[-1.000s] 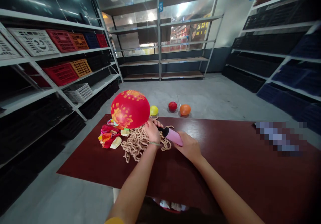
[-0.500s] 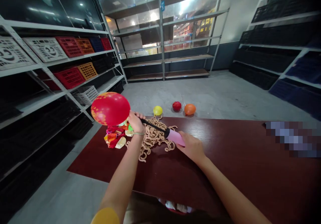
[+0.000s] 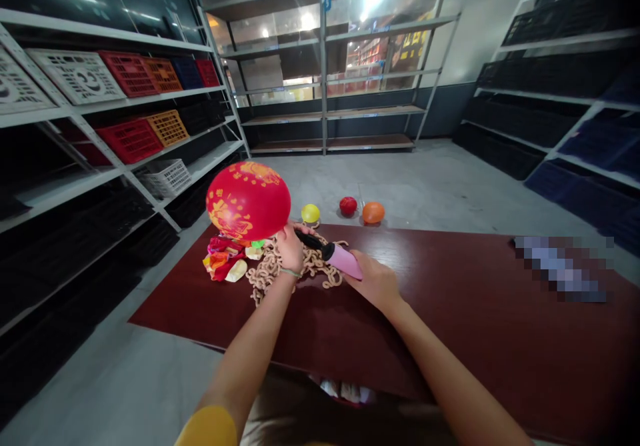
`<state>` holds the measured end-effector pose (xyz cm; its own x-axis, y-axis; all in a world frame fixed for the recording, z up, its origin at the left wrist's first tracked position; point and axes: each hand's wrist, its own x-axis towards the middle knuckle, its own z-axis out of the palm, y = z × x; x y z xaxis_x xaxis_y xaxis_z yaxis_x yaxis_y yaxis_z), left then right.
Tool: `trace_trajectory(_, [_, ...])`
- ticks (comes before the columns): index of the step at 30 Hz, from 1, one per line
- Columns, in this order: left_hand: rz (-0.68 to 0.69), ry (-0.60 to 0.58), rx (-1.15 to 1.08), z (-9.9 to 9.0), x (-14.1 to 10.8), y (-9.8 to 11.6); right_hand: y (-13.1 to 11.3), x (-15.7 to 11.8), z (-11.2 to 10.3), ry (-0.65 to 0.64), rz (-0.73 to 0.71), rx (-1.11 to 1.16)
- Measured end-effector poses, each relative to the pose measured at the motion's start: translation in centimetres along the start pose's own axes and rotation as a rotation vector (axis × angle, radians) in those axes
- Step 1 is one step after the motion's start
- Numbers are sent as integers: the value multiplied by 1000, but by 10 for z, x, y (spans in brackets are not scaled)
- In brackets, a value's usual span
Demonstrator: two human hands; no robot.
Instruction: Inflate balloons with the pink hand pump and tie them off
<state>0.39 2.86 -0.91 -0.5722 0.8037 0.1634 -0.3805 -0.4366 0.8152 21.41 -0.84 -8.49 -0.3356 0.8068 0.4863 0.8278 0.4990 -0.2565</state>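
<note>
A large red balloon point(image 3: 249, 201) with yellow print stands inflated at the upper left of my hands. My left hand point(image 3: 291, 247) is closed around its neck, where the black nozzle end of a pump meets it. The pump's pink body point(image 3: 344, 261) rests in my right hand point(image 3: 373, 281), whose fingers wrap round it. Under the hands lies a pile of beige curled strings point(image 3: 265, 273) on the dark red table point(image 3: 450, 299). Beside the pile, to the left, is a heap of uninflated coloured balloons point(image 3: 220, 259).
Beyond the table's far edge are a yellow balloon point(image 3: 311, 213), a red balloon point(image 3: 348, 206) and an orange balloon point(image 3: 373, 213). A blurred flat item point(image 3: 557, 267) lies at the table's right. Shelves with crates point(image 3: 133, 141) stand left.
The red balloon looks larger and has shifted right and up. My left hand has come closer to my right hand, and less of the pump's black shaft shows between them.
</note>
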Motion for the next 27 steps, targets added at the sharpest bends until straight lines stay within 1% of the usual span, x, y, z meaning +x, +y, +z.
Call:
trace_trajectory(2, [48,53,19,-11,14,19,5,0,-5,-9,-25,-11])
trace_trajectory(4, [77,62,73,-22,25,37,11,2,-11,-26,-79,-37])
trace_trajectory(6, [75,14,169,-31,30,49,15,4,-14,-48,-173,-53])
trace_trajectory(7, [62,-30,218,-34,30,51,16,6,-15,-58,-224,-53])
trace_trajectory(8, [43,-83,260,-36,28,50,16,7,-14,-68,-269,-49])
trace_trajectory(10, [-20,-212,342,-36,20,40,14,8,-13,-85,-336,-30])
trace_trajectory(14, [-148,-467,568,-26,-2,5,10,6,-11,-111,-403,-5])
trace_trajectory(16, [-212,-554,646,-24,-11,-10,10,4,-12,-113,-413,-2])
trace_trajectory(19, [-310,-645,718,-29,-16,-21,10,4,-12,-80,-421,7])
trace_trajectory(21, [-333,-692,742,-35,-16,-23,10,5,-10,-42,-429,8])
trace_trajectory(23, [-337,-728,737,-39,-15,-23,10,5,-8,24,-435,1])
trace_trajectory(25, [-342,-765,744,-42,-16,-22,8,6,-9,133,-447,-20])
trace_trajectory(27, [-339,-839,794,-43,-16,-22,2,8,-13,245,-488,-56])
